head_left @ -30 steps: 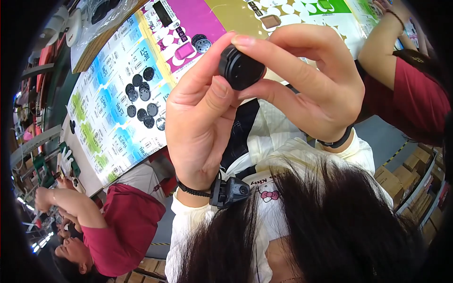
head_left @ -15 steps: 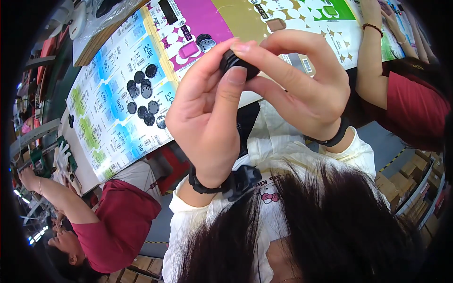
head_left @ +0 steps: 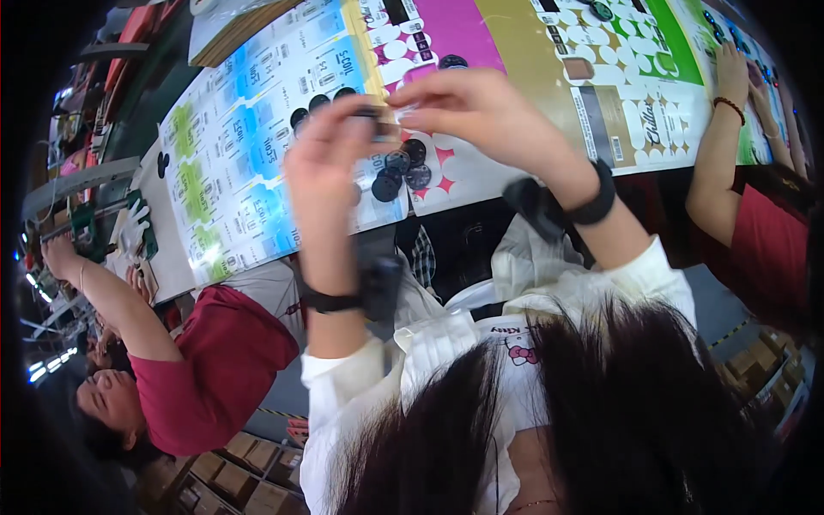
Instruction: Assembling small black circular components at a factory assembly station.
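My left hand (head_left: 330,154), blurred by motion, is raised over the table with its fingers closed round a small black round piece (head_left: 372,113), partly hidden by the fingers. Just to its right, my right hand (head_left: 481,107) has its fingers stretched toward that piece, and I see nothing plainly held in them. Below and between the hands lie several black round discs (head_left: 388,183), close together on the printed sheets. More black discs (head_left: 299,118) show behind my left hand, partly covered. Another disc (head_left: 452,62) lies beyond my right hand.
Printed sheets (head_left: 257,159) in blue, green, magenta and gold cover the table. A wooden board stack (head_left: 219,47) stands at the far left. Co-workers in red sit on both sides, one with an arm (head_left: 124,313) at left, another with a hand (head_left: 731,77) at right.
My hands have moved apart and down from a joint hold on the black piece; the left has swung left with it. The view has shifted, so the table sits further right.
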The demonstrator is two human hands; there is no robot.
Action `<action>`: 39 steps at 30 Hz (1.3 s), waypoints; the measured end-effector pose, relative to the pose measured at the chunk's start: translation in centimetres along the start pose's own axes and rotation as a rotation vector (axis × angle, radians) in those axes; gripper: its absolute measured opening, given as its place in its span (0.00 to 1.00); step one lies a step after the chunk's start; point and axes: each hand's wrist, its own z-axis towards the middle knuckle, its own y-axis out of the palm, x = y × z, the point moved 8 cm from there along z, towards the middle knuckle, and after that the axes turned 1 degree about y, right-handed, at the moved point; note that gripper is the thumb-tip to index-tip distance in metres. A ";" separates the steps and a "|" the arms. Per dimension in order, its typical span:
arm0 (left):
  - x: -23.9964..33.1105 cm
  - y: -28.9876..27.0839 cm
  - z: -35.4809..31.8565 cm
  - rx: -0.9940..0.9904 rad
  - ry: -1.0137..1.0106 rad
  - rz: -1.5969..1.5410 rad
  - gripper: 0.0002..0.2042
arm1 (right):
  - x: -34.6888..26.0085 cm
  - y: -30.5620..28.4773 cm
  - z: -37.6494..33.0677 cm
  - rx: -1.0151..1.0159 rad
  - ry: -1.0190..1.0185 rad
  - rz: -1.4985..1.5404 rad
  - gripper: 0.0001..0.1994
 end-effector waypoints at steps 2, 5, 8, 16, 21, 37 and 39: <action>-1.1 -8.3 3.3 0.175 -0.028 0.249 0.12 | 0.0 0.8 3.1 -0.003 -0.194 -0.448 0.14; -4.1 -29.4 5.8 0.577 0.082 0.822 0.16 | -0.4 5.7 6.7 -0.184 -0.348 -0.707 0.18; -6.6 -37.4 6.7 0.623 -0.014 1.161 0.17 | 1.9 8.8 9.0 -0.308 -0.391 -0.704 0.18; -2.1 -19.4 11.6 0.197 0.213 1.585 0.15 | 3.0 9.2 10.0 -0.289 -0.562 -0.910 0.09; 3.0 2.3 17.2 -0.327 0.531 0.953 0.13 | 1.3 5.1 9.6 -0.187 -0.484 -0.893 0.07; -5.8 26.2 22.3 -0.835 0.495 1.035 0.16 | -1.8 -15.8 -13.0 0.658 0.116 -0.048 0.09; -3.2 23.2 20.7 -0.635 0.537 1.074 0.13 | -2.9 -15.5 -12.6 0.719 0.067 0.075 0.09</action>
